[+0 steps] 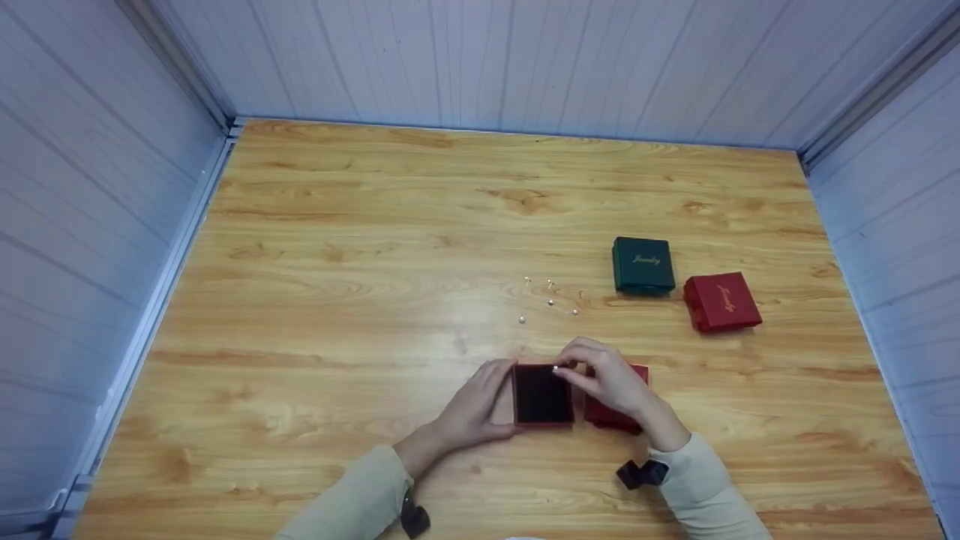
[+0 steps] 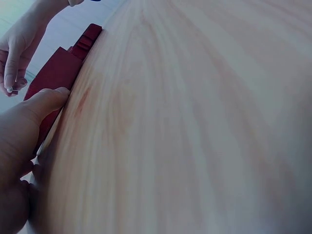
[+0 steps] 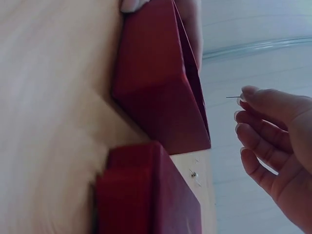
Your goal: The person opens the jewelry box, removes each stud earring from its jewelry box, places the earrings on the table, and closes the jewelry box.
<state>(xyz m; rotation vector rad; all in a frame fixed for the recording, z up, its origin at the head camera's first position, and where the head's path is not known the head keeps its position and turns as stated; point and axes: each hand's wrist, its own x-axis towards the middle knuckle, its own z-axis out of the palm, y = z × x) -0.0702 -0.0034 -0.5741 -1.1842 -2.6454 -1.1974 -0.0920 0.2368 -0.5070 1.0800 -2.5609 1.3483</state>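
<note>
An open red jewelry box [image 1: 543, 397] with a black lining sits on the table at the front. My left hand [image 1: 469, 406] grips it from the left, thumb at the near corner and fingers at the far one. Over the box's far right corner, my right hand [image 1: 609, 381] pinches a tiny stud earring [image 1: 555, 369] between thumb and forefinger. Its thin pin [image 3: 232, 97] points out past the fingertips in the right wrist view. Beneath the right hand lies a second red piece [image 1: 613, 416], partly hidden by it. Several small earrings [image 1: 550, 302] are scattered beyond the box.
A closed green jewelry box [image 1: 643, 265] stands at the back right. Beside it, nearer the right wall, is another red box [image 1: 724, 301] with gold lettering. Pale panel walls [image 1: 480, 67] enclose the wooden table [image 1: 337, 225] at the back and sides.
</note>
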